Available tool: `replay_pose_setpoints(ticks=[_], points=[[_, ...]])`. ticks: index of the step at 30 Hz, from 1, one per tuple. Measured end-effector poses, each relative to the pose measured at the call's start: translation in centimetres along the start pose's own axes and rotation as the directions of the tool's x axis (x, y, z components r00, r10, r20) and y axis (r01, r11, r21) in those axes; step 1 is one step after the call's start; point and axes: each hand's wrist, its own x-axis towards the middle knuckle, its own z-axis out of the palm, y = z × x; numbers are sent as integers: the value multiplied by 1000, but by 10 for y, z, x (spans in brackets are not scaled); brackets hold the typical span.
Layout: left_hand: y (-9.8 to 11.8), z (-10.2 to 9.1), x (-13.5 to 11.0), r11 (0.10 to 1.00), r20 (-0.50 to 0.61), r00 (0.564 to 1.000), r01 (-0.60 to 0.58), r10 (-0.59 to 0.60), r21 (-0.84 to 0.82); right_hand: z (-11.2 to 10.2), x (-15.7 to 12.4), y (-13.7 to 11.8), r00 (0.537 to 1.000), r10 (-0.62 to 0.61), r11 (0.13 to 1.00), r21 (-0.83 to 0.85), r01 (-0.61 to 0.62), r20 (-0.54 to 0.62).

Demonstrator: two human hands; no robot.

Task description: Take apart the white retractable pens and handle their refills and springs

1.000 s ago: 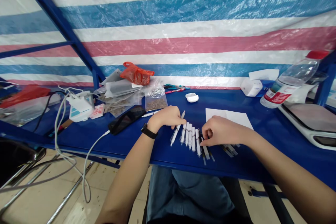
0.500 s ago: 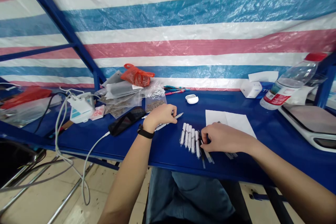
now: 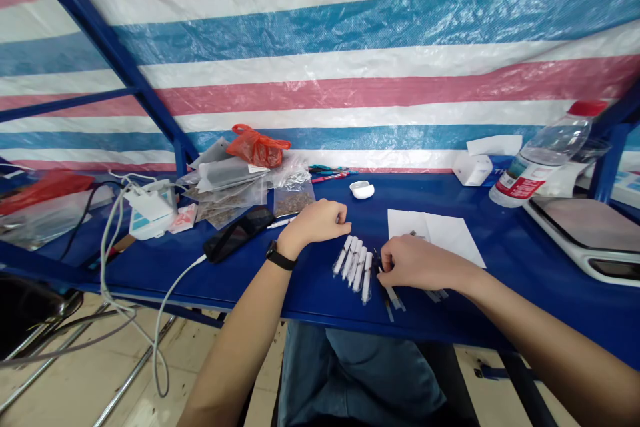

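A row of several white pen barrels (image 3: 355, 265) lies on the blue table (image 3: 320, 293) in front of me. My left hand (image 3: 317, 221), with a black watch on the wrist, rests just above the row in a loose fist; whatever is inside it is hidden. My right hand (image 3: 417, 263) sits to the right of the row, its fingertips pinched on thin dark pen refills (image 3: 390, 293) that lie beside the barrels. More thin parts stick out from under that hand on the right.
A white paper sheet (image 3: 440, 230) lies behind my right hand. Beyond it are an earbud case (image 3: 362, 190), a black phone (image 3: 237, 233) with a cable, plastic bags (image 3: 295, 193), a charger (image 3: 150, 210), a water bottle (image 3: 545, 153) and a scale (image 3: 585, 230).
My left hand lifted one white pen out of the row and carried it left, then came back as a fist with no pen showing. The row has tilted slightly.
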Motion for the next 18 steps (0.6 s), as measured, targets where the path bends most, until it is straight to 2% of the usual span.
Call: replay_pose_setpoints(ticks=[4,9,18], points=[[5,-1,-1,999,89,995,-32,36,-43,-3,0,1,1000,4,1000,8,-4,14],[8,-1,-3,999,157,987,-15,22,-45,-5,-2,-1,998,18,1000,-22,-16,67],[8,2,-3,999,146,988,-47,50,-25,-4,-2,0,996,-4,1000,3,4,89]])
